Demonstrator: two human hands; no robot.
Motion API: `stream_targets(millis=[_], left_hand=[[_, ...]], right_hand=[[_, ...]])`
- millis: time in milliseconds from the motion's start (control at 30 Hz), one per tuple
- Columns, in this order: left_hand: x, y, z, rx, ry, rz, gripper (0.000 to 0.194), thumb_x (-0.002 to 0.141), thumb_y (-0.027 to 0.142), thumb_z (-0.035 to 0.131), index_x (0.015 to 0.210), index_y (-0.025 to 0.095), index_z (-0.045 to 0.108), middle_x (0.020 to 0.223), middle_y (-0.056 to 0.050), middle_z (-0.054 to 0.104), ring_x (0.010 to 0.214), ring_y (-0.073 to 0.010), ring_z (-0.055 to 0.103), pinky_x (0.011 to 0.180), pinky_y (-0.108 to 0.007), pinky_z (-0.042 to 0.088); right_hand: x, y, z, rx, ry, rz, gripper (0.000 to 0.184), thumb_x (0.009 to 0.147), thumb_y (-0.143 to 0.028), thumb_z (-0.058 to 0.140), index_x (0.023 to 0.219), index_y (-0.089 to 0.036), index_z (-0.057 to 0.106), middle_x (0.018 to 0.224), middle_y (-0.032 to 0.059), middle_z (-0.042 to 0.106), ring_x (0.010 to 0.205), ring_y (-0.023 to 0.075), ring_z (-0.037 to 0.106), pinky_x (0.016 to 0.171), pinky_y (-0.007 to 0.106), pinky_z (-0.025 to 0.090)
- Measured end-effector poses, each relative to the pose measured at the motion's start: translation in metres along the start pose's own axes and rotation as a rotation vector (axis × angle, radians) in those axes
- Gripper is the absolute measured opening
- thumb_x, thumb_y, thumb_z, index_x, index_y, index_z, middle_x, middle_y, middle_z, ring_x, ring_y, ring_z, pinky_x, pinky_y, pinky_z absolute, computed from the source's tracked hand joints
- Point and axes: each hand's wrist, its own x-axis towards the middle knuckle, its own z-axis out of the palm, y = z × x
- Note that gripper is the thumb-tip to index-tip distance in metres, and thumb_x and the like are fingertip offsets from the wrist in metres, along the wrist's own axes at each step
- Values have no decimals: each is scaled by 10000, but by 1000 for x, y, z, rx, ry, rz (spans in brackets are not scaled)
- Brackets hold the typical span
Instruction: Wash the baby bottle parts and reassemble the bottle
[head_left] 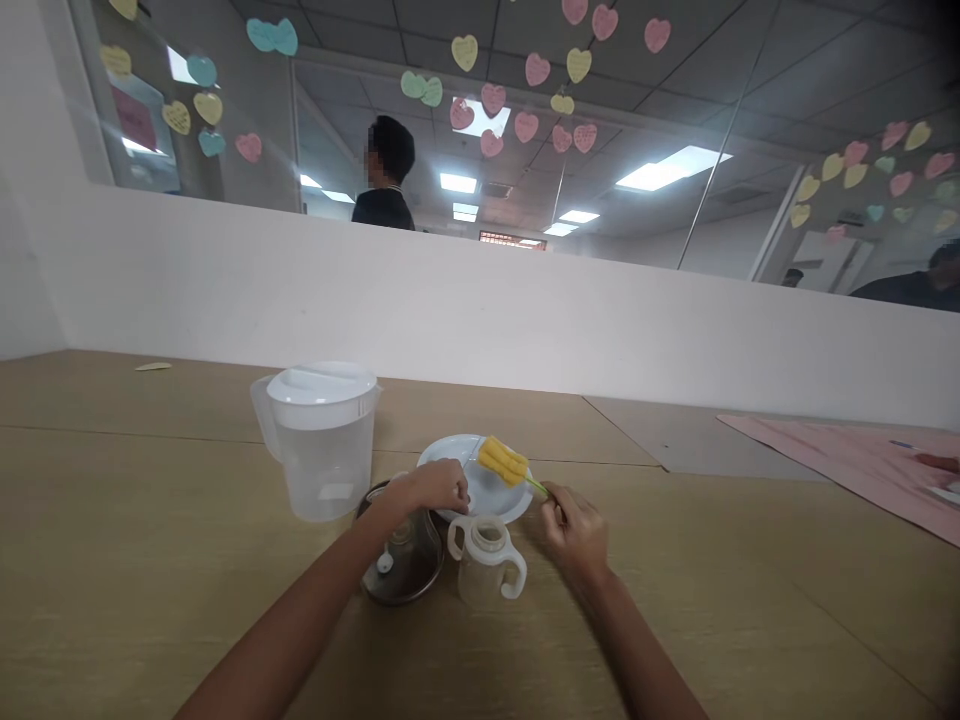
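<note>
My right hand [574,530] is closed on the thin green handle of a yellow sponge brush [503,461], whose head hangs over a white plate [491,495]. My left hand [435,487] is closed, its fingers resting at the plate's left rim; what they grip, if anything, is hidden. In front of the plate, between my forearms, stands a small clear cup with two white handles [486,560]. A glass bowl or lid with a small white part inside [401,560] lies under my left wrist.
A clear plastic pitcher with a white lid [322,440] stands left of the plate on the wooden table [150,560]. A pink mat [855,460] lies at the far right, with another person's fingertip [941,462] on it. A white partition [480,310] backs the table; people are behind the glass.
</note>
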Motion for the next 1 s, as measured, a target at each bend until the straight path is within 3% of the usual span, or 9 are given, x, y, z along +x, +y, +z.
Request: stream_targets(millis=[167, 367, 533, 633, 833, 1000], left_hand=[[-6, 6, -26, -58, 42, 39, 263, 786, 338, 475, 912, 149, 609, 988, -59, 603, 907, -162, 535, 795, -243, 401], [-22, 30, -59, -395, 31, 162, 314, 839, 404, 394, 918, 158, 572, 941, -24, 603, 874, -145, 533, 749, -227, 410], [-21, 38, -55, -396, 254, 134, 305, 840, 409, 396, 913, 166, 564, 982, -28, 603, 908, -156, 535, 789, -255, 407], [-17, 34, -48, -380, 299, 105, 308, 829, 416, 415, 951, 171, 556, 1012, -41, 602, 934, -166, 541, 805, -275, 417], [-19, 37, -47, -555, 161, 76, 556, 746, 382, 550, 1244, 190, 394, 1182, -86, 536, 1026, -187, 534, 852, -306, 436], [-19, 49, -51, -766, -12, 99, 379, 784, 242, 400, 1140, 160, 502, 1129, -68, 567, 916, -160, 574, 793, -274, 465]], right_hand=[[3, -5, -3, 15, 20, -2, 225, 769, -123, 404, 839, -148, 617, 616, 14, 603, 546, 107, 548, 540, 209, 413], [4, -3, -1, -24, 76, 46, 256, 787, -141, 385, 863, -131, 629, 582, 16, 590, 508, 104, 532, 510, 208, 406], [0, -3, 2, -24, 22, -20, 245, 787, -140, 401, 879, -137, 628, 600, 20, 601, 522, 106, 539, 538, 211, 420], [0, -5, 2, -21, 50, -31, 231, 786, -130, 410, 883, -140, 620, 633, 29, 617, 545, 110, 551, 556, 217, 435], [2, -9, 0, 34, 67, 5, 242, 774, -127, 399, 887, -141, 613, 614, 21, 605, 541, 113, 547, 542, 221, 438], [2, -13, -6, 192, 78, 46, 249, 766, -107, 380, 854, -143, 610, 578, 5, 586, 445, 86, 471, 462, 203, 402]])
